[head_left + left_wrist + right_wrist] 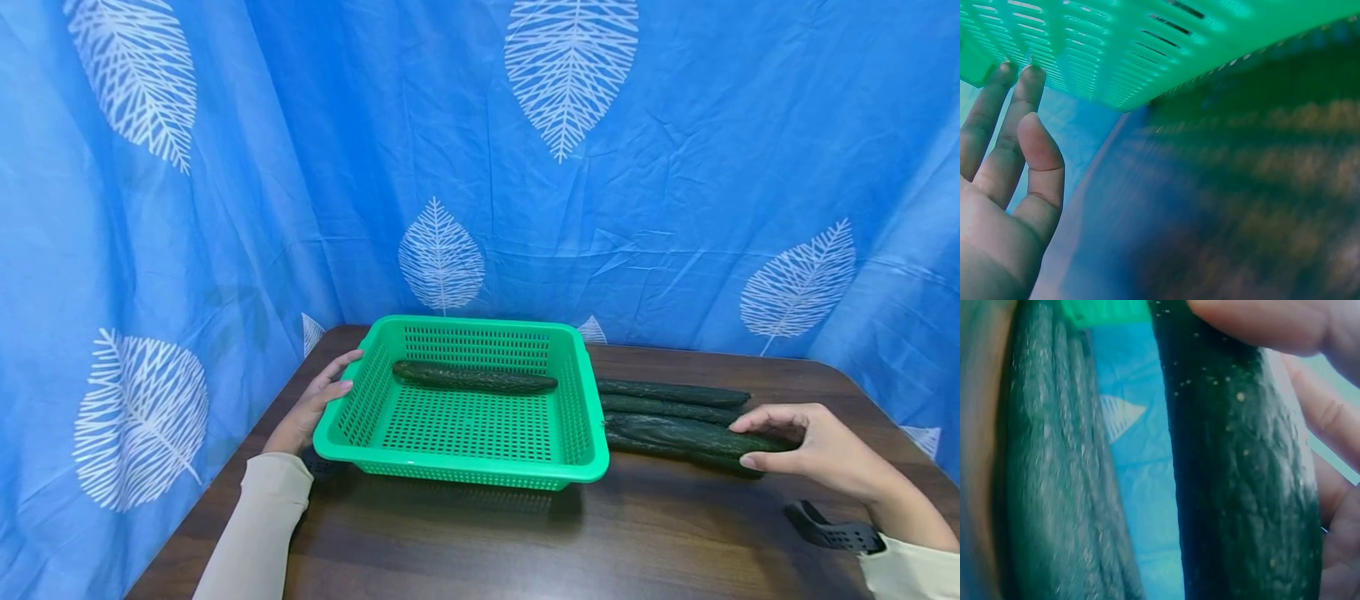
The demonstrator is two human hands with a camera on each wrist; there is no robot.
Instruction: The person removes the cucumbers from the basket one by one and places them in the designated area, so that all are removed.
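Observation:
A green plastic basket (480, 471) with slotted walls is on the brown table, and one dark green cucumber (474, 378) lies lengthwise inside it. My left hand (318, 404) touches the basket's left side, its fingers fairly straight against the slotted wall in the left wrist view. To the right of the basket, my right hand (832, 454) grips the right end of a cucumber (1241, 456) between thumb and fingers. That cucumber stands apart from the neighbouring cucumbers (1063, 456) in the right wrist view. Its left end reaches close to the basket's right wall.
More cucumbers (675, 392) lie side by side behind the gripped one, their left ends partly hidden by the basket. Blue curtains (675, 167) with white leaf prints hang behind and beside the wooden table (637, 542). A black strap (832, 529) is at the right wrist.

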